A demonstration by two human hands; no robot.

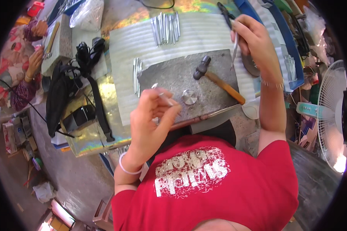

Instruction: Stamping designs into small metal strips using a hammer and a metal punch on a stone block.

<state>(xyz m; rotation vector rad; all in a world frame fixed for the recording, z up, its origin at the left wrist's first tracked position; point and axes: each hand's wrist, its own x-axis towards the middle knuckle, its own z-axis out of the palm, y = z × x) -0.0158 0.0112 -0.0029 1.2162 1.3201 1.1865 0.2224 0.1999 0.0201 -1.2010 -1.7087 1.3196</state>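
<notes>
My left hand (pixel 148 115) pinches a short silvery metal rod (pixel 165 99) above the near left part of a dark grey metal plate (pixel 162 71). In my right hand (pixel 254 42), raised beyond the plate's right edge, is a thin metal rod (pixel 234 52) pointing down. A small shiny round metal piece (pixel 189 97) lies on the plate close to my left fingers. Across the plate's right side rests a hammer (pixel 223 85) with a wooden handle. Silvery rods (pixel 137 77) lie in a row left of the plate, and a larger group of rods (pixel 165 29) lies beyond it.
White foam sheet (pixel 121 50) covers the tabletop under the plate. Black bags with straps (pixel 65 92) lie at left. Blue trays (pixel 297 82) stand at right, near a fan (pixel 329 111). A black-handled tool (pixel 225 13) lies beyond. A co-worker's hands (pixel 36 57) work at far left.
</notes>
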